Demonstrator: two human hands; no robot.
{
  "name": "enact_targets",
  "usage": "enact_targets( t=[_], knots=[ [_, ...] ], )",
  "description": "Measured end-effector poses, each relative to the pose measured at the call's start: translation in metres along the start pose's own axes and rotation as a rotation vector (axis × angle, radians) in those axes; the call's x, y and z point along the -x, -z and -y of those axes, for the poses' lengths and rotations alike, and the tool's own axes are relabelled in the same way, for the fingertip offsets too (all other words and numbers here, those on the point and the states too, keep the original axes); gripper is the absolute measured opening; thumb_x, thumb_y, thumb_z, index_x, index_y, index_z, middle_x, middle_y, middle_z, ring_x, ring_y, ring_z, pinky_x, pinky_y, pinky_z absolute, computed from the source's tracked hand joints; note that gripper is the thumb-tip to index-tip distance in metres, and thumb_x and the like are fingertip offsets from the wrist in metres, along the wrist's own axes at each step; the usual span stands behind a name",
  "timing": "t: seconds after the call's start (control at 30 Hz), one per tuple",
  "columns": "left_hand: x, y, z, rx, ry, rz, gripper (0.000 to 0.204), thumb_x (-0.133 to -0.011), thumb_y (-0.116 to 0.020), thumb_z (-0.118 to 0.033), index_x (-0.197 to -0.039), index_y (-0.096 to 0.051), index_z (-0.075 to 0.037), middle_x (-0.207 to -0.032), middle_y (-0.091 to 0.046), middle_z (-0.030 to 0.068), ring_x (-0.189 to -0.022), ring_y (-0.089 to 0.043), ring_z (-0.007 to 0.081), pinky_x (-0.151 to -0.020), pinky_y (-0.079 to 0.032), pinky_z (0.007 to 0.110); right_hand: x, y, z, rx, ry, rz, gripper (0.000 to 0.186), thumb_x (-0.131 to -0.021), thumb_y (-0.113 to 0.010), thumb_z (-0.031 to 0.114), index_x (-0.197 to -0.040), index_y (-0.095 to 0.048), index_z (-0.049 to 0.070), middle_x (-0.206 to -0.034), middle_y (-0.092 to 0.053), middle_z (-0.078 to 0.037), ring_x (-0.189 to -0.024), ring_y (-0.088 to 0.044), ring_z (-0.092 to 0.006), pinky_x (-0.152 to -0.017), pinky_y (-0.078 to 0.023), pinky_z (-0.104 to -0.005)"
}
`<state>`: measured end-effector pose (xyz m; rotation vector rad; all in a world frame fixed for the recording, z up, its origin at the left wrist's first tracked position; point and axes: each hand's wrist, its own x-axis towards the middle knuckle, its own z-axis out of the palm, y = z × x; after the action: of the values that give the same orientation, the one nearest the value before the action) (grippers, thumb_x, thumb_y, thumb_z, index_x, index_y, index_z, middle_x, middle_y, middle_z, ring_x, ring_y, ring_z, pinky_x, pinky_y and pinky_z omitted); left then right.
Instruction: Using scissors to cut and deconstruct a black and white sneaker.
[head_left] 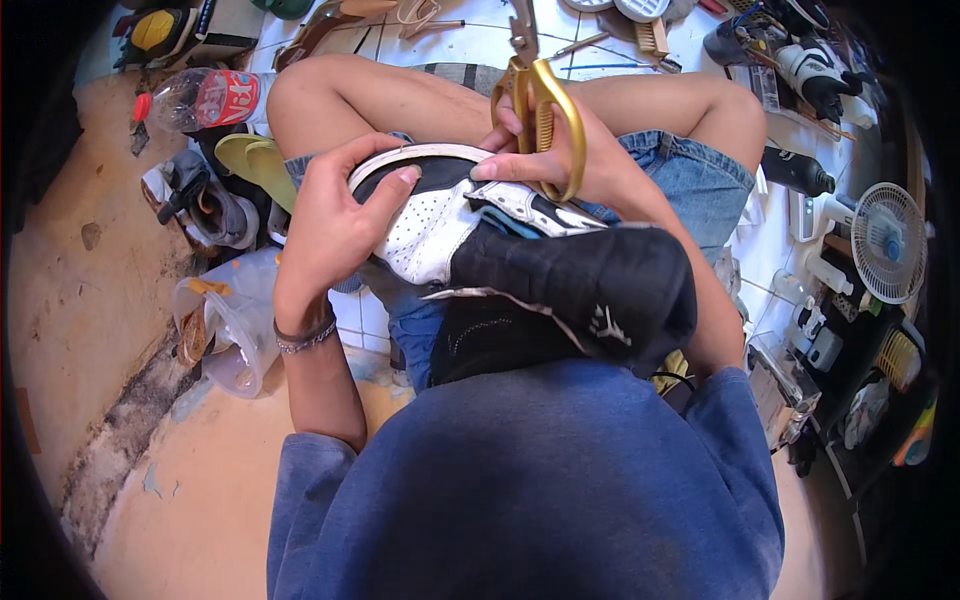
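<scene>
Across my lap lies a black and white high-top sneaker [428,238], its toe pointing away and to the left, its black collar near my body. My left hand [335,215] is closed round the toe from the left, its thumb on the upper by the pale sole edge. My right hand [590,150] is closed on a pair of gold-handled scissors [570,118]. The blades point away from me, and their tips run past the top of the view. My right thumb also presses on the sneaker's toe edge. The sneaker's underside is hidden.
A red-capped plastic bottle [195,100] and a grey shoe [215,205] lie to the left, above a clear plastic tub [235,325]. At right stand a white fan [888,243] and a black bottle [797,171]. A wooden brush [652,38] lies at the far side.
</scene>
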<state>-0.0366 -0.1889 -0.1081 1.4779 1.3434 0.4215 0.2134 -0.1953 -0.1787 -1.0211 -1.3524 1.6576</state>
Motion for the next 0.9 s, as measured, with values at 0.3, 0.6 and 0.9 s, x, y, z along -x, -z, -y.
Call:
enact_targets(
  t=[0.3,0.6,0.9],
  knots=[
    [-0.007,-0.007,0.025,-0.587,-0.473,-0.223,0.046,-0.088,-0.077,-0.036,-0.124,-0.068,-0.008,-0.131,-0.066,0.0125,-0.129,-0.057,0.0355,-0.111,-0.041,0.049,-0.042,0.007,-0.010,-0.070,-0.006,0.081,0.042,-0.080,-0.089,0.015,-0.084,-0.049,0.005,-0.083,-0.072,-0.012,-0.084,-0.071,-0.0136,-0.076,-0.054,-0.0278],
    [-0.006,-0.067,0.049,-0.689,-0.507,-0.045,0.105,-0.057,-0.094,-0.035,-0.146,-0.044,-0.012,-0.152,-0.051,0.0056,-0.145,-0.045,0.0281,-0.123,-0.018,0.056,-0.067,0.040,-0.051,0.238,-0.103,0.074,0.030,-0.089,-0.080,0.017,-0.101,-0.056,0.004,-0.090,-0.066,-0.003,-0.081,-0.062,-0.0126,-0.071,-0.051,-0.0270],
    [-0.045,-0.054,0.069,-0.895,-0.787,-0.111,0.042,-0.079,-0.074,-0.037,-0.108,-0.065,-0.010,-0.121,-0.072,0.0037,-0.119,-0.066,0.0198,-0.100,-0.048,0.039,-0.057,0.064,-0.054,0.033,-0.071,-0.096,0.030,-0.089,-0.081,0.011,-0.094,-0.051,0.007,-0.079,-0.051,0.004,-0.068,-0.048,-0.0057,-0.054,-0.040,-0.0227]
  ],
)
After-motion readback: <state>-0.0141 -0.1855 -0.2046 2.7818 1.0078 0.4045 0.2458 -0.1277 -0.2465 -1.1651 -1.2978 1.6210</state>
